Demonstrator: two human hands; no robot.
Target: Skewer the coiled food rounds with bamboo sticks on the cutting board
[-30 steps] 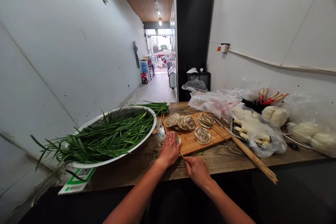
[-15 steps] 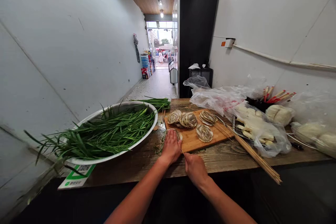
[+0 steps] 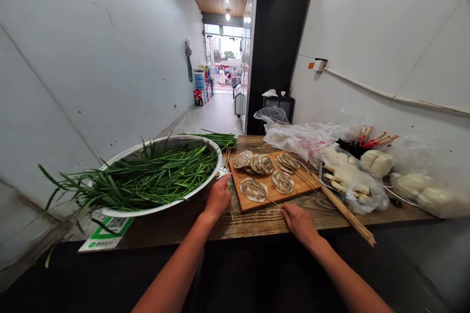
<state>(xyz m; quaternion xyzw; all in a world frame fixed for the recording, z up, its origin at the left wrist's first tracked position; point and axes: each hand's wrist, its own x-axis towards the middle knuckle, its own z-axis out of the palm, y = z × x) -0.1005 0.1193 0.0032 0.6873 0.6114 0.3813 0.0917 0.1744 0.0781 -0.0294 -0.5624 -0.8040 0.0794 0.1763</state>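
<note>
Pinched in my right hand (image 3: 300,221) is the end of a thin bamboo skewer (image 3: 272,201), held low in front of the cutting board. Its other end reaches a flat, round, brown-and-white food piece (image 3: 253,190) lying on the board's near left part. My left hand (image 3: 219,198) is beside the left edge of the wooden cutting board (image 3: 244,204), fingers stretched forward and apparently holding nothing. More flat pieces (image 3: 261,164) lie stacked at the back of the board, and a single one (image 3: 282,182) rests near its middle.
A large metal basin (image 3: 216,176) of long green chives (image 3: 161,176) stands left, above a green-and-white QR card (image 3: 106,234). Bundled bamboo skewers (image 3: 345,212) cross the board's right side. Plastic bags (image 3: 293,134) and a tray of pale pieces (image 3: 347,171) sit right.
My left hand has lifted off the round piece and moved left, off the board. My right hand has drawn rightward with the skewer's end. The view has shifted slightly.
</note>
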